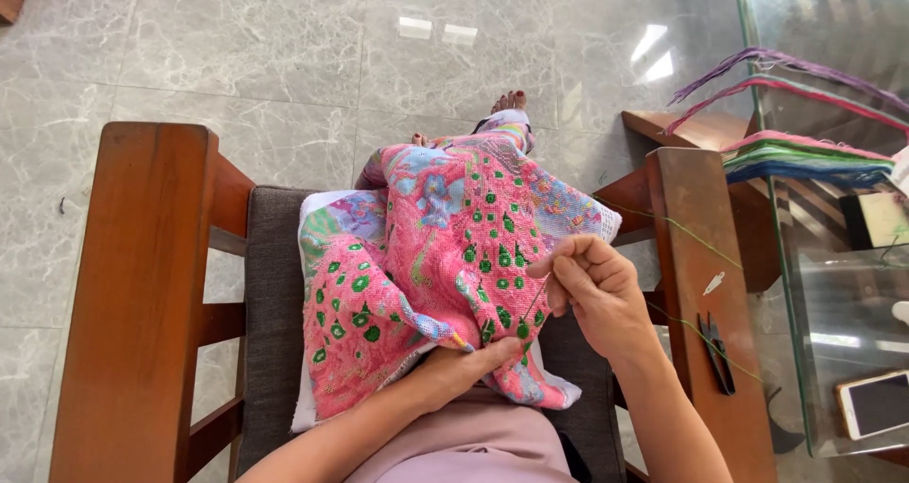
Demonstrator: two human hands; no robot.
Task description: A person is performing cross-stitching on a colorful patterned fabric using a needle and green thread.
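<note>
A large cross-stitch cloth (426, 256), mostly pink with green dots and blue patches, lies over my lap on a wooden chair. My left hand (464, 365) presses on the cloth's near edge, its fingers partly tucked under the fabric. My right hand (592, 289) pinches a thin needle (535, 298) that slants down into the cloth near a green dot. A green thread (701, 241) runs from that hand off to the right over the armrest.
Wooden armrests stand at left (142, 303) and right (701, 284); small black snips (717, 350) lie on the right one. A glass table (833, 256) at right holds bundles of coloured thread (805, 156) and a phone (876, 402). Grey marble floor lies beyond.
</note>
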